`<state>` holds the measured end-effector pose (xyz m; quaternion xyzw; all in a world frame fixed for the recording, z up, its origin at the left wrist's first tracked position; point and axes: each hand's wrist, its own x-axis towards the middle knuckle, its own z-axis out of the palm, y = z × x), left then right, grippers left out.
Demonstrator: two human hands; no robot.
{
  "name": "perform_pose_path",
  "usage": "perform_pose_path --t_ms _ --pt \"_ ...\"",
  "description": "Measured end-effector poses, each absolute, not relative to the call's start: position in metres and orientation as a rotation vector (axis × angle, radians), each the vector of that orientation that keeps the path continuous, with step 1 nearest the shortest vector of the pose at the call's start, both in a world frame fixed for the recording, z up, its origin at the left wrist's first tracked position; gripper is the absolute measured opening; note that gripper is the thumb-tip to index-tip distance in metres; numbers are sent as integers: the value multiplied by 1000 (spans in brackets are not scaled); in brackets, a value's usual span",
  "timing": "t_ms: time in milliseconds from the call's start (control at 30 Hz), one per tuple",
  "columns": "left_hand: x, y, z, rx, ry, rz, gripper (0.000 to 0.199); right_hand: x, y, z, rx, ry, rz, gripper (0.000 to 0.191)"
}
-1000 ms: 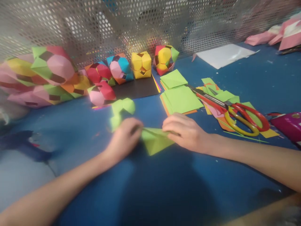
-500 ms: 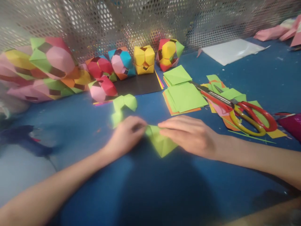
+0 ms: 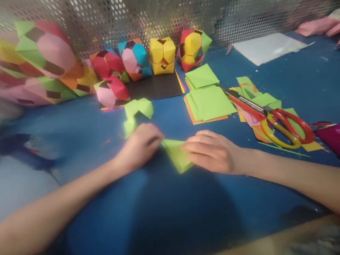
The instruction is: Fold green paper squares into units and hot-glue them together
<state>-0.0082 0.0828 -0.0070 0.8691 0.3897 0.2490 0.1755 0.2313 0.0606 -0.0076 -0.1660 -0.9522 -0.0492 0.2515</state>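
Observation:
A green sheet of folded paper (image 3: 175,154) lies on the blue table between my hands, shaped like a triangle pointing toward me. My left hand (image 3: 142,147) pinches its left corner, fingers closed. Across the right part of the paper, my right hand (image 3: 212,150) grips it with fingers pressed together, hiding that side. Just beyond my left hand sits a joined green folded-paper piece (image 3: 139,109). Farther back is a stack of square green papers (image 3: 211,102), with orange sheets beneath.
Red-and-yellow-handled scissors (image 3: 268,118) rest on paper scraps (image 3: 268,101) at right. Coloured folded-paper balls (image 3: 163,55) line the perforated metal panel (image 3: 148,17). A dark blue glue gun (image 3: 23,150) lies at left. A white sheet (image 3: 268,48) is at back right.
The paper's fold now looks flatter and narrower, and my right hand covers more of its right side. My view has shifted slightly, so the background sits higher.

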Motion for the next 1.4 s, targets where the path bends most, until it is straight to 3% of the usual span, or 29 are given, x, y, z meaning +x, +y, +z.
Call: perform_pose_path --t_ms 867,1400 --pt "-12 84 -6 2430 1056 692 17 230 51 -5 -395 -2661 -78 14" --pt "-3 78 0 2474 1160 633 14 231 41 -6 -401 -2824 -97 20"
